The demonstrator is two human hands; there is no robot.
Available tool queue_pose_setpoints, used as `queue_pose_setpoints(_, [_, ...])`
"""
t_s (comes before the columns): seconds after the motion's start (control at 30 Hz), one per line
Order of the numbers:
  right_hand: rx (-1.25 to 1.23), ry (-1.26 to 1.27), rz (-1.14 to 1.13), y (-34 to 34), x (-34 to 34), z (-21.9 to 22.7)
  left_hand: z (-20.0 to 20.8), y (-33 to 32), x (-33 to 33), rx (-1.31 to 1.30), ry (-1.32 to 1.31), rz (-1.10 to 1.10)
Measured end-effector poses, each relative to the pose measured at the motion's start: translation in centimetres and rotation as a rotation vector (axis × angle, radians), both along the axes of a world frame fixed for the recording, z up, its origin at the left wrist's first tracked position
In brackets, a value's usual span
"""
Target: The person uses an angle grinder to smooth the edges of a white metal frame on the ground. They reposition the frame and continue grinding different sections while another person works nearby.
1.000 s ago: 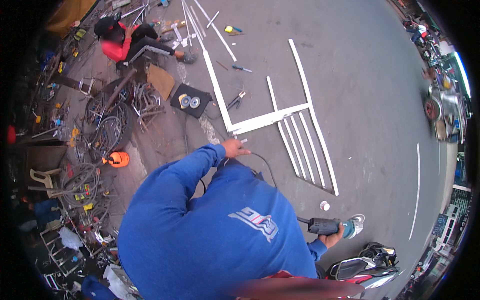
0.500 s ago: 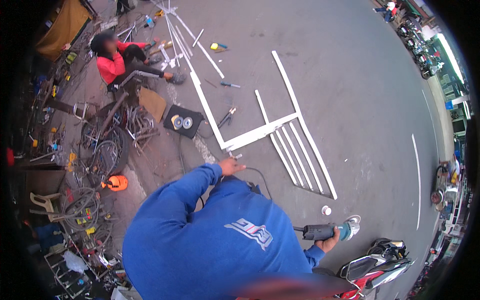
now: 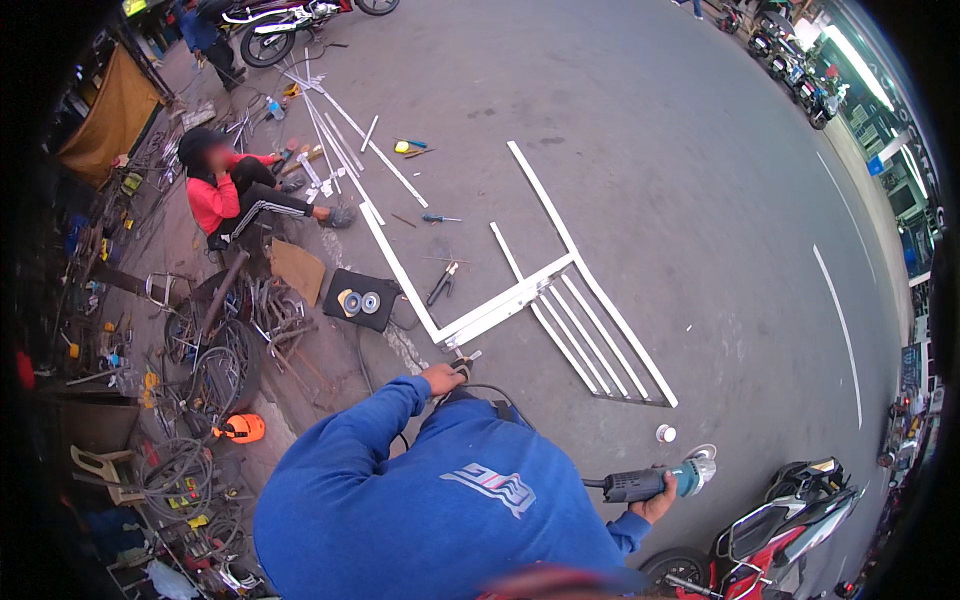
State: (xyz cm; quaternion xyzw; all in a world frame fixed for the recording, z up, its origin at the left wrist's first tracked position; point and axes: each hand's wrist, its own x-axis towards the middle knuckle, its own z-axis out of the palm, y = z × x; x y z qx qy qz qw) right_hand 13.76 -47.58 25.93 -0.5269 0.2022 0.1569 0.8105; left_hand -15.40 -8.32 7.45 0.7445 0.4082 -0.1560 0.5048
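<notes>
My right hand (image 3: pixel 655 497), low on the right, is wrapped round the body of a teal and dark angle grinder (image 3: pixel 660 484). Its disc end points right, held off the ground beside my blue sleeve. My left hand (image 3: pixel 443 377) is lowered near the corner of a white metal frame (image 3: pixel 510 304) lying on the pavement. Its fingers are curled at a small dark, strap-like thing (image 3: pixel 463 367) whose kind I cannot make out. The frame has long outer bars and several parallel inner bars at the right. A small white round container (image 3: pixel 666 433) stands near the grinder.
A person in red (image 3: pixel 213 195) sits at the left, beside loose white bars (image 3: pixel 345 140). Two grinding discs (image 3: pixel 361 302) lie on a black mat; a screwdriver (image 3: pixel 440 218) lies beyond. Bicycle parts (image 3: pixel 225 365) and an orange container (image 3: pixel 242 428) are left. A red motorcycle (image 3: pixel 765 545) stands at lower right.
The view has tilted up, bringing another motorcycle into the far left. My left hand's fingers looked outstretched and are now curled in. My right hand keeps its hold on the angle grinder.
</notes>
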Motion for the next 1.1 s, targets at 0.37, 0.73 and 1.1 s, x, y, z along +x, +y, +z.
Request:
queue_pose_setpoints(0.37, [0.016, 0.036, 0.004, -1.1, -1.0, -1.0, -1.5, 0.3, -0.2, 0.001, 0.023, -0.129])
queue_pose_setpoints(0.73, [-0.033, -0.001, 0.01, -0.8, -1.4, -0.4, -2.1, 1.0, 0.1, -0.113, 0.111, -0.188])
queue_pose_setpoints(1.1, [0.029, 0.019, 0.018, -0.9, -0.9, -0.9, -1.3, 0.9, 0.0, -0.099, 0.093, -0.182])
